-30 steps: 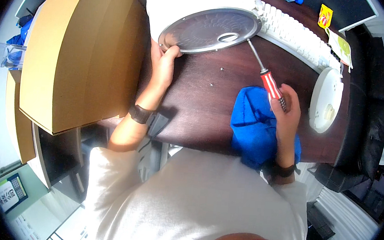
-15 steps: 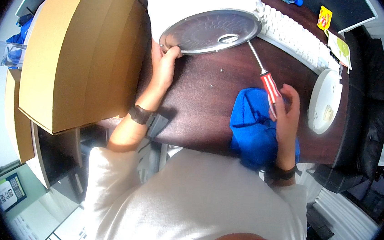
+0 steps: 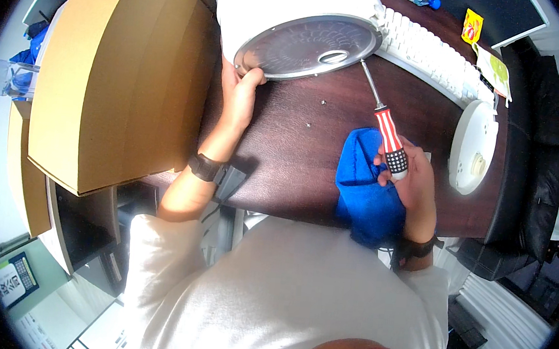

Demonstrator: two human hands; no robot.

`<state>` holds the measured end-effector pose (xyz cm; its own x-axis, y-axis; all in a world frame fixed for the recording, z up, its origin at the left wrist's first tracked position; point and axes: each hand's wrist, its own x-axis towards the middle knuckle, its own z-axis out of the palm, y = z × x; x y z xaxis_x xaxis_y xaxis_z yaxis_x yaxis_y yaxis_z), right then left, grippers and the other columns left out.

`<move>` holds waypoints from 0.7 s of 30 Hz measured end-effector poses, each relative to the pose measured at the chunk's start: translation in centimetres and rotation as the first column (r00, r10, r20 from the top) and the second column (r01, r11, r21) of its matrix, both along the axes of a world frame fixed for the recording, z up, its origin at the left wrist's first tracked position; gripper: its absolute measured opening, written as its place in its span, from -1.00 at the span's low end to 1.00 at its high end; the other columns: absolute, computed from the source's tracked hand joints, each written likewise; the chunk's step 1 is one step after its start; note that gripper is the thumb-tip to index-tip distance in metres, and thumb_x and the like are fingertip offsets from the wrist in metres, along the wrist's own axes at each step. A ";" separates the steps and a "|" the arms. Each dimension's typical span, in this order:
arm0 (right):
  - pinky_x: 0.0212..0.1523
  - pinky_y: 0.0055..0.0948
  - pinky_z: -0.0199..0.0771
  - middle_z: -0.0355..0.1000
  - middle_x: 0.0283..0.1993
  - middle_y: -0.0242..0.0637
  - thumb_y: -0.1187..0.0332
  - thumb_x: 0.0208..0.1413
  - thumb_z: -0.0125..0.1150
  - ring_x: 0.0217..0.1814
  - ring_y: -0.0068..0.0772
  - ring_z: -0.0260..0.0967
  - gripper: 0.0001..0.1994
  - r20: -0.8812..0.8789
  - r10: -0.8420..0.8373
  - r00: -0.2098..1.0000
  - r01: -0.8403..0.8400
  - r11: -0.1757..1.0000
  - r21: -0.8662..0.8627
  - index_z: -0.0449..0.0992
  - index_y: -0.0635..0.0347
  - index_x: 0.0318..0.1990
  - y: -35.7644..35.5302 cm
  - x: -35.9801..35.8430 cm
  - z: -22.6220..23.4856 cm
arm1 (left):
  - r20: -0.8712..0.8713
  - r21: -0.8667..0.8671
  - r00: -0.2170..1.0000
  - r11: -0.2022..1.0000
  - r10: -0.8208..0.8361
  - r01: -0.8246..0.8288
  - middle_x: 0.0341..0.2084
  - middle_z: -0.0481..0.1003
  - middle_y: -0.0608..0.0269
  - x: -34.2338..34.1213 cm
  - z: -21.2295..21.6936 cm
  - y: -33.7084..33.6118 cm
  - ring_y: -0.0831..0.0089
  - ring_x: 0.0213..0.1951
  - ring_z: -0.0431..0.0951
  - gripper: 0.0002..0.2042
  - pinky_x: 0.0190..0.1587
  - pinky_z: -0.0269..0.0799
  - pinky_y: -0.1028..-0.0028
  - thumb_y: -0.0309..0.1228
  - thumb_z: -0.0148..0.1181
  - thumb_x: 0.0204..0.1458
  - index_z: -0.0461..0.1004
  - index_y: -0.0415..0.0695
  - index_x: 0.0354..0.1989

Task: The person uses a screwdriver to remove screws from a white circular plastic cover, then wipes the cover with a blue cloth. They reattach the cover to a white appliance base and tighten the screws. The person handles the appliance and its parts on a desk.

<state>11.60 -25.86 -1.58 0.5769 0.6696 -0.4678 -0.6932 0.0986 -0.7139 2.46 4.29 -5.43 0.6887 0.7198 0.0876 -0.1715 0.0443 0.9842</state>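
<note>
My left hand (image 3: 238, 98) grips the lower left edge of a white rounded appliance (image 3: 295, 0), thumb over the rim of its silver metal disc (image 3: 290, 48). The disc faces me, tilted, with an oval ring opening near its right side. In my right hand (image 3: 412, 176) lies a screwdriver (image 3: 386, 127) with a red-and-white striped handle and a dark dotted end, fingers curled around it. Its shaft points up to the disc's lower right rim, where the tip appears to touch. Two tiny metal pieces, perhaps screws (image 3: 323, 102), lie on the dark table (image 3: 281, 155).
Beside my right hand sits a blue cloth pouch (image 3: 364, 188). A white round cover (image 3: 471, 148) rests at the table's right. Behind are a white keyboard (image 3: 429, 55) and a yellow packet (image 3: 472, 26). A large cardboard box (image 3: 121, 81) stands on the left.
My right hand has turned and shifted its grip, with the fingers now curled beneath the screwdriver handle and its dotted end showing. The left hand and appliance have barely moved.
</note>
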 end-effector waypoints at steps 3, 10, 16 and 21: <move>-0.50 -0.49 0.43 0.41 -0.22 -0.19 0.29 0.19 -0.10 -0.26 -0.39 0.41 -0.63 0.053 -0.007 0.999 0.007 1.000 0.005 0.25 0.34 0.08 -0.5 0.2 -0.6 | 0.010 -0.020 0.999 0.999 0.033 -0.033 -0.27 0.35 0.28 0.1 0.6 -0.5 0.54 -0.33 0.30 -0.52 -0.27 0.24 0.60 -0.62 -0.09 -0.18 0.19 -0.24 0.04; -0.62 -0.65 0.17 0.32 -0.28 -0.31 0.26 0.24 -0.18 -0.45 -0.55 0.27 -0.62 0.213 -0.216 0.953 0.247 0.960 -0.131 0.20 0.25 0.14 1.0 -2.6 -0.4 | -0.011 -0.010 1.000 1.000 0.013 -0.013 -0.27 0.35 0.28 0.1 0.2 -0.2 0.53 -0.31 0.31 -0.51 -0.27 0.26 0.60 -0.62 -0.10 -0.19 0.18 -0.24 0.05; -0.72 -0.62 -0.03 0.26 -0.45 -0.42 0.19 0.24 -0.20 -0.69 -0.61 0.03 -0.69 -0.222 -0.127 0.967 0.164 0.974 0.157 0.31 0.19 -0.04 -0.8 -0.9 -2.4 | 0.003 -0.011 1.000 1.000 -0.011 0.011 -0.31 0.34 0.29 0.2 -0.3 0.2 0.53 -0.37 0.31 -0.50 -0.31 0.28 0.58 -0.63 -0.09 -0.17 0.15 -0.24 0.07; -0.59 -0.60 0.11 0.28 -0.39 -0.34 0.30 0.20 -0.12 -0.56 -0.60 0.13 -0.75 0.073 -0.374 0.925 0.379 0.921 -0.094 0.27 0.21 -0.04 0.7 -2.5 -0.3 | 0.015 -0.018 1.000 1.000 0.002 -0.001 -0.25 0.38 0.27 0.2 -0.5 0.1 0.53 -0.32 0.34 -0.49 -0.27 0.28 0.59 -0.63 -0.11 -0.18 0.18 -0.25 0.07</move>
